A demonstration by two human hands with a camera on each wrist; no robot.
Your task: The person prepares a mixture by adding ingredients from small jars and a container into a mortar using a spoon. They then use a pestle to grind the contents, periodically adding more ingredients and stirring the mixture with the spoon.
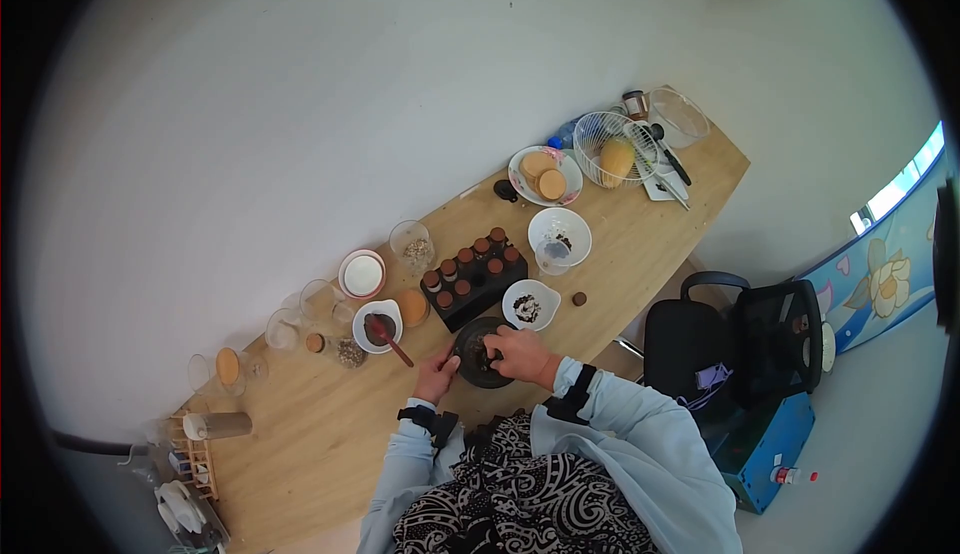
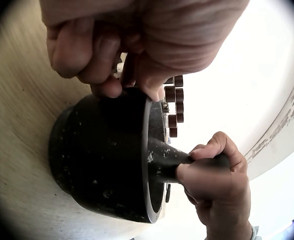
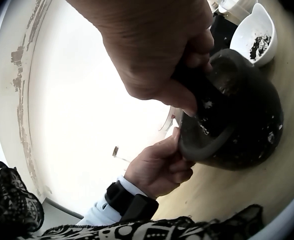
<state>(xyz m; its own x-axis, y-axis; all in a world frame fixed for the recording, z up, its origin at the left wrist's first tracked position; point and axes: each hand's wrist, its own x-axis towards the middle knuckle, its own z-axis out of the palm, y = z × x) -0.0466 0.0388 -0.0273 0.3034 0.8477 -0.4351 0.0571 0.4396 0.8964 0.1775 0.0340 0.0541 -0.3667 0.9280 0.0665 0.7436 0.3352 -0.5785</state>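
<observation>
A dark stone mortar (image 2: 102,160) stands on the wooden table in front of the person. My left hand (image 1: 434,378) pinches its rim, thumb and fingers on either side of the wall. With my right hand (image 1: 525,356) I grip a dark pestle (image 2: 167,160), whose lower end is down inside the mortar. In the right wrist view, that hand (image 3: 157,55) hides most of the pestle's handle and part of the bowl. Some bits of material show in the mortar. Just beyond it is a white spouted bowl (image 3: 242,40) holding dark and pale flakes.
A black rack (image 1: 462,312) of cork-topped bottles borders the mortar. Left of it are a white bowl (image 1: 361,335) with a red spoon (image 1: 396,348) and several glass jars. Farther right are another white bowl (image 1: 584,231), a floral plate (image 1: 572,176) and a wire basket (image 1: 590,134).
</observation>
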